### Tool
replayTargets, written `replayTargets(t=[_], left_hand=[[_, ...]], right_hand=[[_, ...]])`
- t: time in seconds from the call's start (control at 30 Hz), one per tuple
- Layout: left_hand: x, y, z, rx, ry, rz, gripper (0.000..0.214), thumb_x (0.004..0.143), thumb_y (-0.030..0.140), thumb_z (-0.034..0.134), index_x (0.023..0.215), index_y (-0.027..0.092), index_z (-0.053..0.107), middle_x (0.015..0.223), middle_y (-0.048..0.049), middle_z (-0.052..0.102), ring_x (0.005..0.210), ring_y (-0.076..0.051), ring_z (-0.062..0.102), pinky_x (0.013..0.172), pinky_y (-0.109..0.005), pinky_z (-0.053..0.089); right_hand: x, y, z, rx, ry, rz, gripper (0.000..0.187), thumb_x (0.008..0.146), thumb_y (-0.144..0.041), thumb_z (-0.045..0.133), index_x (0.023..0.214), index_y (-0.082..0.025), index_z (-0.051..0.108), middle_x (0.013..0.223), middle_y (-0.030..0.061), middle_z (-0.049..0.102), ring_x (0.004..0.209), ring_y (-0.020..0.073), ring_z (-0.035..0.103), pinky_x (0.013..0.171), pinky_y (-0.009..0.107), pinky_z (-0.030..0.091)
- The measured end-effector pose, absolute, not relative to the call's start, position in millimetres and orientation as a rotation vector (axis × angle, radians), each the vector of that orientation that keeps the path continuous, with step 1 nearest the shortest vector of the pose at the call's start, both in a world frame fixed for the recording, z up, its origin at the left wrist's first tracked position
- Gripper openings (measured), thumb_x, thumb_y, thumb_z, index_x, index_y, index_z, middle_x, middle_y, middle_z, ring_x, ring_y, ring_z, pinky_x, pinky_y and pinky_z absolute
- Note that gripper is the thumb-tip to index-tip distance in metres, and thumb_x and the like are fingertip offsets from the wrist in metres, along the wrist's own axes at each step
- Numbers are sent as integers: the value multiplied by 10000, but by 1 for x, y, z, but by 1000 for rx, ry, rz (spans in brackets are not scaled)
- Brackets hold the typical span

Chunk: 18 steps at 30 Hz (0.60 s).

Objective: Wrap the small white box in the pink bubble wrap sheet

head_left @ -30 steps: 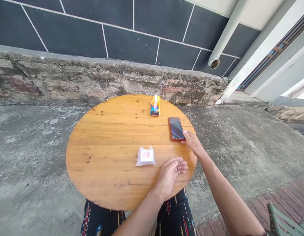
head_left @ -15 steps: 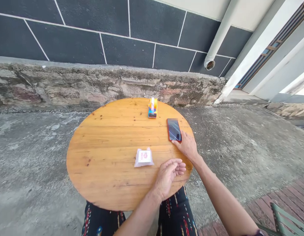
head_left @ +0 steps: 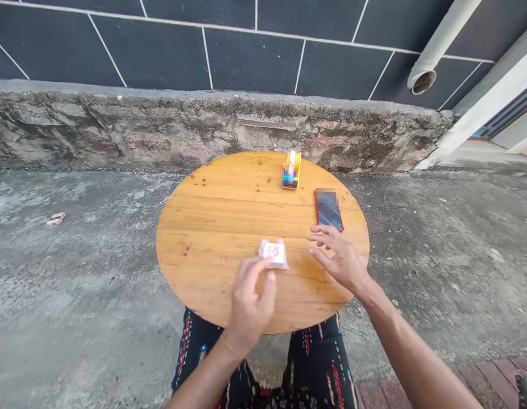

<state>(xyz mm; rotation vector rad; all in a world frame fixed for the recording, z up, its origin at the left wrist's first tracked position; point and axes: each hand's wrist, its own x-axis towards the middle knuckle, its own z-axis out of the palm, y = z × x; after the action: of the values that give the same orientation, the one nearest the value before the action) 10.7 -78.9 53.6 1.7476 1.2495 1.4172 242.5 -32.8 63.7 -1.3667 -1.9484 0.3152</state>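
A small white packet with a red print, in a clear plastic wrap (head_left: 273, 253), lies on the round wooden table (head_left: 212, 221). My left hand (head_left: 251, 298), slightly blurred, hovers at its near left side with thumb and index finger apart; the index fingertip overlaps the packet's near edge, and I cannot tell whether it touches. To the right of the packet, my right hand (head_left: 337, 258) is held over the table with fingers spread and nothing in it. Just beyond that hand lies a red-edged phone (head_left: 328, 211), its near end partly behind the fingers.
At the table's far edge stands a yellow and blue tape dispenser (head_left: 291, 170). Behind it runs a low stone ledge (head_left: 182, 136) under a dark tiled wall with a drain pipe (head_left: 438, 51). A crumpled wrapper (head_left: 56, 218) lies on the concrete at left.
My right hand has left the phone's edge and drawn back toward me. My left hand has swung left to the packet, its fingers now pointing forward. The view has shifted.
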Motion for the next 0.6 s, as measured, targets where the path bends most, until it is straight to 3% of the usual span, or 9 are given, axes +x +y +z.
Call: replayTargets(t=[0.1,0.23,0.43,0.6], left_hand=[[-11,-45,46,1739,1374,1303,361,824,211,569,1185,219,574,1206,-78,571,1146,-240,526,1009,-428,427],[-18,-23,41,1793,1238,1078,572,768,220,624,1322,223,483,1379,-91,479,1287,-255,440,1075,-444,380],[-8,-21,31,1690,1138,1059,628,751,220,651,1351,231,464,1335,-105,532,1203,-257,526,1034,-435,419],[-5,-22,27,1685,1185,1067,594,766,202,623,1338,210,465,1345,-111,529,1225,-257,512,1056,-433,394]], right_hand=[[217,-26,67,-1202,-2032,399,211,858,-264,590,1052,-258,671,1237,87,577,1156,240,567,953,417,484],[196,-14,62,-1120,-2096,400,241,842,-249,616,1080,-236,657,1243,103,571,1166,236,564,980,426,469],[189,-8,59,-1148,-2178,308,182,853,-252,605,1019,-231,675,1234,106,580,1140,246,571,947,434,475],[184,-1,58,-1122,-2247,147,120,864,-231,588,925,-223,691,1203,101,619,936,220,628,851,416,476]])
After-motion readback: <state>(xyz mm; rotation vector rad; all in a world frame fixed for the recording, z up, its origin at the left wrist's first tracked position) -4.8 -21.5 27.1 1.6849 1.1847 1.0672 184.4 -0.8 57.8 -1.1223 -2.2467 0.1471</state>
